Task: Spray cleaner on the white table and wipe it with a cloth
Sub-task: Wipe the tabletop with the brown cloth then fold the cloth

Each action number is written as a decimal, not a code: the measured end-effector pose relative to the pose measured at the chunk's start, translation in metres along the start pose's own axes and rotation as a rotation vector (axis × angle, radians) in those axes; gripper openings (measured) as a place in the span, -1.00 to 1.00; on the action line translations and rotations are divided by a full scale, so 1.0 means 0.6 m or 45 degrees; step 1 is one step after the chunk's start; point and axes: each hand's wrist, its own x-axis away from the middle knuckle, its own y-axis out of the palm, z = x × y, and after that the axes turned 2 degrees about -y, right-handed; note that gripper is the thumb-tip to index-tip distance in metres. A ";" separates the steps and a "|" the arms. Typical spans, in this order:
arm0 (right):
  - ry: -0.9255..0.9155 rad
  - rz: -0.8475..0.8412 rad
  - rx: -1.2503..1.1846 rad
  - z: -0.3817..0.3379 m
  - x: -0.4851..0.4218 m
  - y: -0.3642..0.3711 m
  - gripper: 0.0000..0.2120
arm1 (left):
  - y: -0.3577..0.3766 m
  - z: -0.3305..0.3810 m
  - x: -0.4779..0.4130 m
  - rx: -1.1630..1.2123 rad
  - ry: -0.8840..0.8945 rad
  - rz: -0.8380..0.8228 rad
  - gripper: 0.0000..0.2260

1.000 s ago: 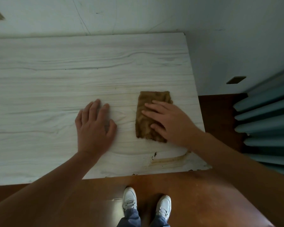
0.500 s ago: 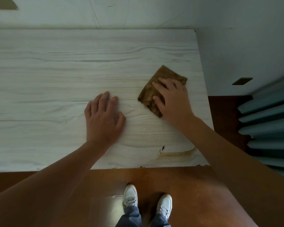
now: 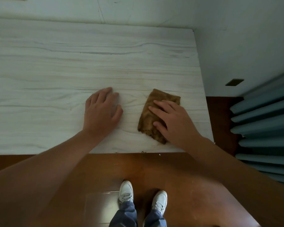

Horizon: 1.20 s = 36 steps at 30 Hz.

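The white wood-grain table (image 3: pixel 56 71) fills the upper left of the head view. A folded brown cloth (image 3: pixel 148 117) lies near the table's front right corner. My right hand (image 3: pixel 172 122) presses flat on the cloth, fingers spread over it. My left hand (image 3: pixel 102 112) rests palm down on the bare tabletop to the left of the cloth, a short gap between them. No spray bottle is in view.
The table's right edge (image 3: pixel 203 95) and front edge (image 3: pixel 121 152) border a brown wooden floor (image 3: pixel 179 177). A teal pleated curtain (image 3: pixel 266 128) hangs at the right. A white wall (image 3: pixel 236 38) stands behind the table. My white shoes (image 3: pixel 126 191) stand below the front edge.
My right hand has slid the cloth back toward me and the front edge, after pushing it away half a second earlier. My left hand stays planted on the table.
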 end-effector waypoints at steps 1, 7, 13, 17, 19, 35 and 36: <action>0.023 -0.005 0.006 -0.001 -0.004 0.001 -0.48 | -0.008 -0.013 0.010 -0.060 0.037 0.000 -0.53; 0.237 0.082 -0.011 0.002 -0.111 0.005 -0.50 | -0.034 -0.110 0.058 -0.242 0.056 -0.104 -0.44; 0.570 0.159 -0.003 -0.026 -0.296 0.006 -0.52 | -0.028 -0.113 0.060 -0.231 0.060 -0.126 -0.44; 0.408 0.140 0.018 -0.090 -0.320 0.023 -0.54 | -0.027 -0.117 0.060 -0.238 0.061 -0.131 -0.44; 0.217 0.113 0.033 -0.113 -0.281 0.033 -0.54 | -0.027 -0.117 0.059 -0.236 0.065 -0.127 -0.44; 0.673 0.213 0.011 0.019 -0.220 0.003 -0.54 | -0.027 -0.120 0.056 -0.236 0.074 -0.104 -0.44; 0.620 0.217 0.004 -0.010 -0.221 0.011 -0.55 | -0.026 -0.120 0.057 -0.236 0.075 -0.100 -0.44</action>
